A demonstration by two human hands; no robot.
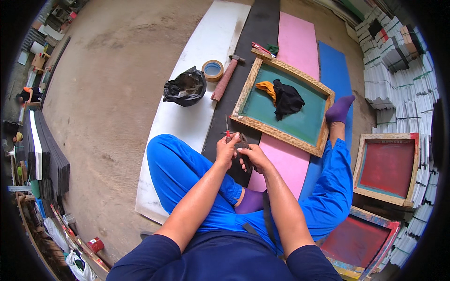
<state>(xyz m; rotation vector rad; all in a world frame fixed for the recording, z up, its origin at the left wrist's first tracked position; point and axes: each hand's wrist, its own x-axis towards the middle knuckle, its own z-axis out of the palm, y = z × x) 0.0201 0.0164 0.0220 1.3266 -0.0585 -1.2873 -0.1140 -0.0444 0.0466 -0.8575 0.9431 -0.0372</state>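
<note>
My left hand (226,151) is closed on a thin screwdriver (228,134) with a red handle, its shaft pointing away from me. Close beside it, my right hand (255,158) grips a dark, worn tool (243,141); the fingers cover much of it, so its kind is unclear. The left fingertips also meet this dark tool. Just beyond my hands lies a wooden-framed screen (248,122) with green mesh. On that mesh rest a black cloth (287,98) and an orange cloth (267,88).
Left of the frame are a hammer (225,80), a tape roll (213,70) and a black plastic bag (185,89). My legs flank the work on coloured boards (295,42). Red screens (386,168) and stacked white bundles (384,84) stand right; another person (32,95) is far left.
</note>
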